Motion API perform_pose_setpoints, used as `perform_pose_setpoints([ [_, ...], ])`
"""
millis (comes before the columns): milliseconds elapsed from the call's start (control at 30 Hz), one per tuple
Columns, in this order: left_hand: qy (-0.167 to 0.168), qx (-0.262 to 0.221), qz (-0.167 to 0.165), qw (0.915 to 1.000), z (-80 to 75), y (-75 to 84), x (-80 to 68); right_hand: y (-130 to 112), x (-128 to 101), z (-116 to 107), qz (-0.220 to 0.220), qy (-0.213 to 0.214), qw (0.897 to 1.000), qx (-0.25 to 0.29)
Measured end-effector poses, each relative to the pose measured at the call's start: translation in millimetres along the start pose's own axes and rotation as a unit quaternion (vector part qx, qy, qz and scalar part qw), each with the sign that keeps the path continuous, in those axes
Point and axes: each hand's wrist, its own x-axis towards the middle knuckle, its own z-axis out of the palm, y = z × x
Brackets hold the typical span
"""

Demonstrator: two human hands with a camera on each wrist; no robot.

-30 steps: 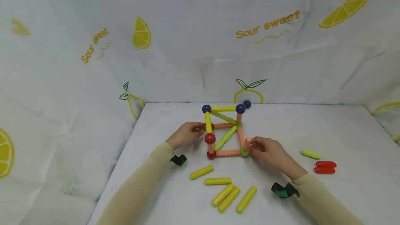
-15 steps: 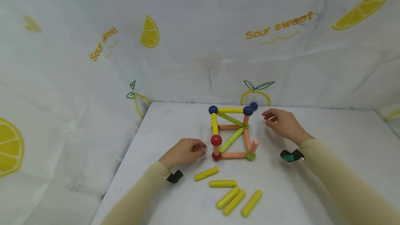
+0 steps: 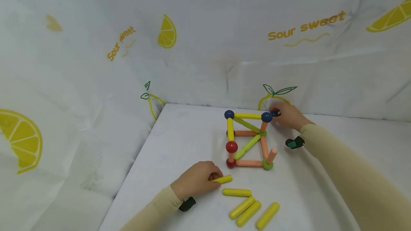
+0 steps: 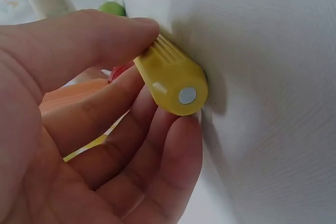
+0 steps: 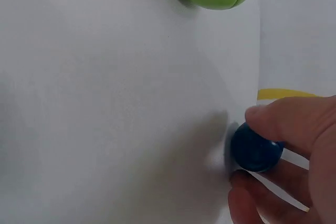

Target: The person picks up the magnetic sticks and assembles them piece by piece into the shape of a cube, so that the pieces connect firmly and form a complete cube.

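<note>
Both hands have left the frame of sticks and balls [image 3: 248, 139] since a second ago: the left hand [image 3: 196, 180] has dropped back to the near side of the worktop [image 3: 192, 131], and the right hand [image 3: 289, 116] has reached out to the far edge.

The left grip is closed on a yellow stick [image 4: 170, 80], thumb on top and fingers under it, and the stick lies on the worktop just in front of the frame. The right grip pinches a loose blue ball [image 5: 255, 147] between thumb and fingertips, just behind the frame's far right corner.

As a judgement, the build is partly done. A floor square of orange sticks stands with a green diagonal across it, the far and left sides have uprights topped with blue and red balls and joined by yellow sticks, and a green brace slants down from the top. The near right corner has only a bare orange stick [image 3: 271, 155] leaning up from a green ball [image 3: 267, 165], with no ball on top and no top sticks reaching it. Four more yellow sticks [image 3: 250, 208] lie loose in front.
</note>
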Motion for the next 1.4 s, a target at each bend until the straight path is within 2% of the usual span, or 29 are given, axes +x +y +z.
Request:
perform_pose_setpoints([
  [100,0.011,0.01,-0.003,0.9999,2.1,4.8,-2.2,1.1,-10.3,2.6,0.008,-0.009,1.0,0.018],
  [200,0.028,0.01,0.009,0.9995,-2.8,13.5,-6.5,-3.7,-32.6,-1.1,0.008,-0.006,1.0,0.026],
  [467,0.068,0.028,0.093,0.9929,-36.5,50.5,-23.7,-32.5,-115.2,-12.9,-0.009,0.064,0.994,0.086],
  [600,0.09,0.052,0.143,0.9843,-55.5,74.2,-21.8,-55.4,-152.8,-13.7,-0.017,0.105,0.988,0.112],
  [733,0.133,0.07,0.194,0.9694,-70.2,95.1,-9.5,-75.4,-178.2,-10.7,-0.046,0.142,0.979,0.14],
  [833,0.166,0.082,0.222,0.9572,-75.1,105.9,3.7,-84.8,-188.9,-5.1,-0.079,0.164,0.97,0.164],
  [933,0.188,0.095,0.233,0.9494,-76.0,111.2,17.5,-90.3,-193.5,0.6,-0.104,0.177,0.962,0.182],
  [1033,0.19,0.106,0.223,0.9503,-75.3,111.9,28.7,-94.0,-194.9,3.9,-0.121,0.182,0.957,0.189],
  [1167,0.176,0.114,0.203,0.9565,-75.0,111.5,38.9,-96.0,-196.1,3.6,-0.136,0.187,0.955,0.185],
  [1400,0.165,0.101,0.208,0.9587,-71.2,114.4,52.6,-94.1,-195.5,-1.2,-0.134,0.196,0.954,0.184],
])
